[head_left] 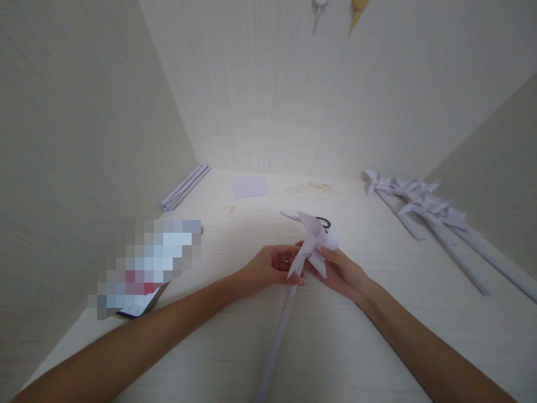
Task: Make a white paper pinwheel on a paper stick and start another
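Observation:
A white paper pinwheel [312, 240] on a rolled paper stick [274, 352] is held between my hands above the table. My left hand [268, 270] is closed at the top of the stick, its fingertips partly behind the lower left blade. On the other side, my right hand [338, 271] grips the pinwheel from the right, with its fingers partly hidden behind the blades. The stick runs down toward the near edge of the view. Just behind the pinwheel lie scissors [323, 222] with dark handles, partly covered by the paper.
Several paper pinwheels on sticks [436, 207] lie at the right. A bundle of rolled paper sticks [185, 187] rests at the back left, near a square paper sheet [249, 187]. Small toothpick-like pieces [321, 186] lie at the back. A phone [142, 299] with a blurred screen is on the left.

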Demonstrator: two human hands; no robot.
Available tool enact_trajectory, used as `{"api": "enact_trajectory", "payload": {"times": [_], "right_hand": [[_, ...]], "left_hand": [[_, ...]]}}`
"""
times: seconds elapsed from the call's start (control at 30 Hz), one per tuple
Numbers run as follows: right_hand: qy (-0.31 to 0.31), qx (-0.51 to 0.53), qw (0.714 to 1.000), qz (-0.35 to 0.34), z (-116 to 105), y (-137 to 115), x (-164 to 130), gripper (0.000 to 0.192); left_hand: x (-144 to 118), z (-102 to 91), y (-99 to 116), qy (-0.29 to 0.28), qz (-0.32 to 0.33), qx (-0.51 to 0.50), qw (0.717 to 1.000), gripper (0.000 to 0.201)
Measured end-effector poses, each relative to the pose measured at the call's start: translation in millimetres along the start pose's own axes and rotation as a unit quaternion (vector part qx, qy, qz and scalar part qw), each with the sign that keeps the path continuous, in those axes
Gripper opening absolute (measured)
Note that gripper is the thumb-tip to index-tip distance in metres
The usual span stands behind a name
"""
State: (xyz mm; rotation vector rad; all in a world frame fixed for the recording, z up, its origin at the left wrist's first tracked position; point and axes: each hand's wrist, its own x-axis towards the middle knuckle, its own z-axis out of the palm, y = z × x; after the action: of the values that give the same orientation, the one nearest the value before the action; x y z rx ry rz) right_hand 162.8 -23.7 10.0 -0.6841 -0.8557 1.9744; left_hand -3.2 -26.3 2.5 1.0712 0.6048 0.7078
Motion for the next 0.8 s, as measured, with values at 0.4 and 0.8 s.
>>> {"api": "enact_trajectory", "payload": {"times": [0.4,0.8], "right_hand": [[0.018,0.014,1.000,0.003,-2.6,0.0,0.6,0.026],[0.010,0.025,1.000,0.007,-3.6,0.2,1.5,0.021]], "left_hand": [[0.1,-2.4,-3.7,-0.003,-0.003,0.005,1.000,0.044],[0.0,-2.0,-3.4,-0.011,-0.006,-0.004,1.000,0.041]]}}
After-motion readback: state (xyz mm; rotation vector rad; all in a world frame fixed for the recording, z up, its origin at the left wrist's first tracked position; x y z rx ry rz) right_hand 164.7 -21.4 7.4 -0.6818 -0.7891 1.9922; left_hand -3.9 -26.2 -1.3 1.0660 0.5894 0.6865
